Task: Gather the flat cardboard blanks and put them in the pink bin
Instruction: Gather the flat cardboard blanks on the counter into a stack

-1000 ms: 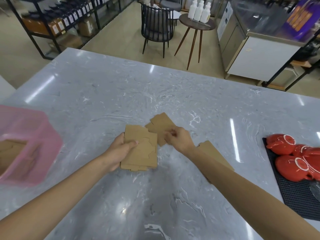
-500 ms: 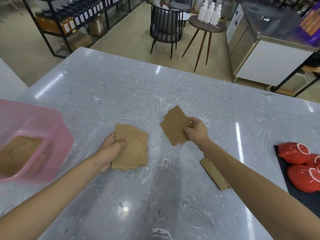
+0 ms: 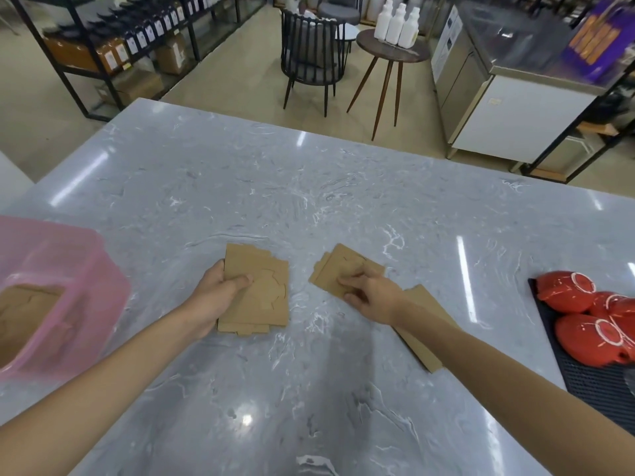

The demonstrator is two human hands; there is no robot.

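Note:
My left hand (image 3: 215,293) grips a small stack of flat brown cardboard blanks (image 3: 264,297) by its left edge, just above the grey marble table. My right hand (image 3: 372,294) holds a second blank (image 3: 338,269) near the table surface, thumb below and fingers on top. A third blank (image 3: 424,334) lies flat on the table under my right forearm, partly hidden. The pink bin (image 3: 82,269) stands at the left edge of the view, with brown blanks lying inside it.
Several red cups (image 3: 584,314) sit on a black mat (image 3: 591,383) at the right edge of the table. Beyond the table's far edge stand a dark chair (image 3: 311,56), a round side table (image 3: 391,53) with white bottles, and shelving.
My right hand has brought its blank down and back toward me, closer to the table. My left hand still holds its stack in about the same place.

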